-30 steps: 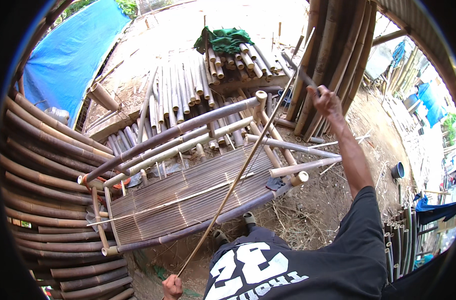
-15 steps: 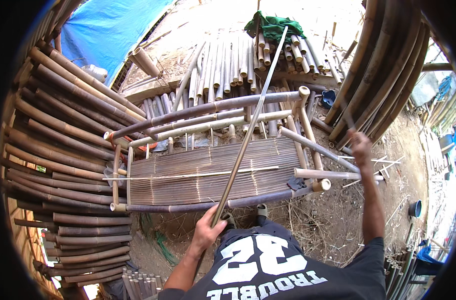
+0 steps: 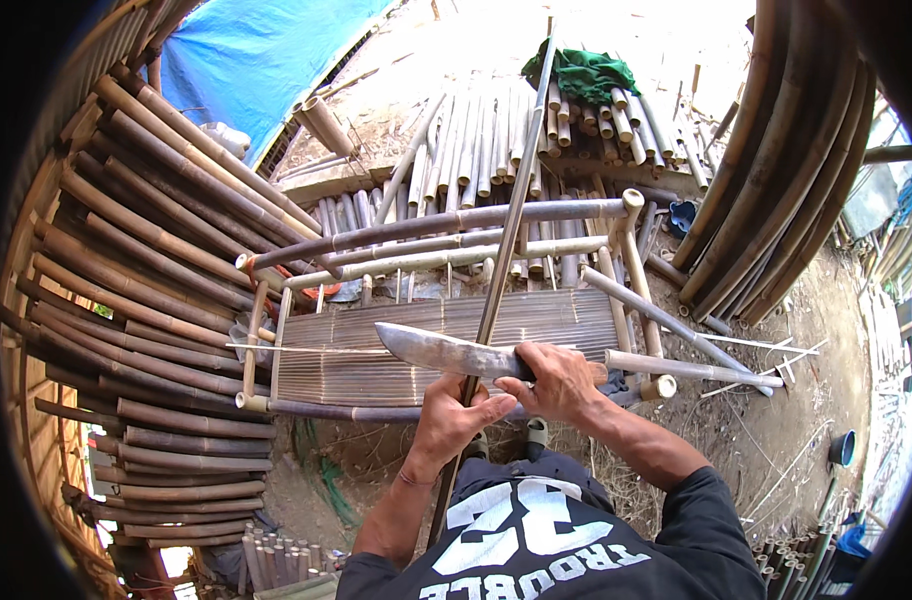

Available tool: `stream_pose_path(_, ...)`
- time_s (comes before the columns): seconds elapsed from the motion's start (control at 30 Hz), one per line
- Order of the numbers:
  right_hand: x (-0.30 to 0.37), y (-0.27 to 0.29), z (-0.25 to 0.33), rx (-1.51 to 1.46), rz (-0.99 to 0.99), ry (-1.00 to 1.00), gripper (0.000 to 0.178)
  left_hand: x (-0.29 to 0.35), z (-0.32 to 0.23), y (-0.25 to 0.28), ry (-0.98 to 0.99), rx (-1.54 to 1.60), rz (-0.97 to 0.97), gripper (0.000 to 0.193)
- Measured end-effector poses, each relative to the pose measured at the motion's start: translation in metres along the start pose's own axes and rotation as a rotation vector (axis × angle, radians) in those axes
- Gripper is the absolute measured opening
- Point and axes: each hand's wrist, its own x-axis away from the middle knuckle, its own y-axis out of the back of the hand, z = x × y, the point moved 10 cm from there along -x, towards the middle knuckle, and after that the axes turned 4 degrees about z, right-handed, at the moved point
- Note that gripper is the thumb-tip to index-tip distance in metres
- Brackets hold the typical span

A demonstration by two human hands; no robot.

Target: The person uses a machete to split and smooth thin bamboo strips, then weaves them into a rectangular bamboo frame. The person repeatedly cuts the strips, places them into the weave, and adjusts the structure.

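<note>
My left hand (image 3: 449, 420) is closed around a long bamboo strip (image 3: 500, 262) that slants away from me over the bamboo bench. In my right hand (image 3: 558, 381) I grip a machete by its wooden handle, of which the end shows past my fingers. The broad machete blade (image 3: 438, 352) points left and lies across the strip just above my left hand. Both hands are close together over the near rail of the bamboo bench (image 3: 346, 372). Whether the edge bites into the strip, I cannot tell.
A thin pale stick (image 3: 316, 349) lies on the bench's slatted seat. Stacked bamboo poles (image 3: 191, 385) fill the left side, with cut poles (image 3: 476, 150) beyond the bench. Large bamboo poles (image 3: 786, 170) stand at right. A blue tarp (image 3: 246, 60) and green cloth (image 3: 581, 72) are farther off.
My right hand has come in from the far right with the machete, bringing the blade across the strip. My left hand has risen slightly, still holding the strip.
</note>
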Motion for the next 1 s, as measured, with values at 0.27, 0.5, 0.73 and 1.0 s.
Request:
stream_pose_path(0.27, -0.038, 0.013, -0.036, 0.040, -0.066, -0.264, 0.055, 0.035, 0.006, 0.030, 0.118, 0.110, 0.049, 0.087)
stream_pose_path(0.5, -0.062, 0.063, -0.096, 0.104, -0.222, -0.446, 0.069, 0.120, 0.037, 0.078, 0.196, 0.181, 0.115, 0.083)
stream_pose_path(0.73, -0.064, 0.137, -0.118, 0.082, -0.479, -0.600, 0.062, 0.227, 0.090, 0.164, 0.325, 0.281, -0.020, 0.053)
stream_pose_path(1.0, -0.090, -0.015, 0.046, -0.026, -0.089, -0.179, 0.026, 0.088, 0.013, 0.140, 0.272, 0.712, 0.129, 0.046)
